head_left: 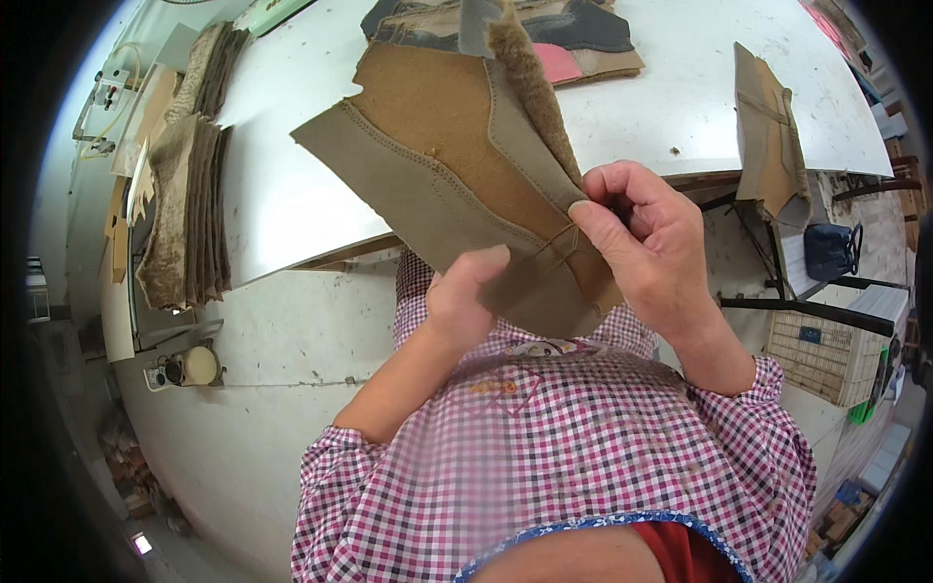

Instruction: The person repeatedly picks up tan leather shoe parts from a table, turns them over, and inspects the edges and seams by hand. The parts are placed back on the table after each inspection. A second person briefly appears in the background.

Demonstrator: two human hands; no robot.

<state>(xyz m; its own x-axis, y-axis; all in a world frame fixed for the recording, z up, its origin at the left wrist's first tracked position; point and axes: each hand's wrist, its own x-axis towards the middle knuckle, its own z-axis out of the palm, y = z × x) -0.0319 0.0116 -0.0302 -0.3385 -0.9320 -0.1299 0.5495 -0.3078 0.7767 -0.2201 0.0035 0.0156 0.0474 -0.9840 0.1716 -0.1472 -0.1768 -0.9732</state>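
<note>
Both hands hold up a stitched boot upper piece (437,199), olive-grey panels around a tan middle, with brown fleece showing along its right edge. My left hand (465,296) grips the lower left side, thumb on the face and fingers hidden behind. My right hand (651,233) pinches the right edge between thumb and curled fingers, beside crossing threads or stitch lines near the lower end. The piece is tilted, its lower end close to my checked smock (544,418) and its upper end over the table.
The white table (292,97) lies ahead. Folded fleece-backed pieces (185,219) hang over its left edge. More dark, tan and pink pieces (593,34) are piled at the back. A similar upper (763,136) overhangs the right edge, near a dark blue bag (833,253) and a pale crate (821,360).
</note>
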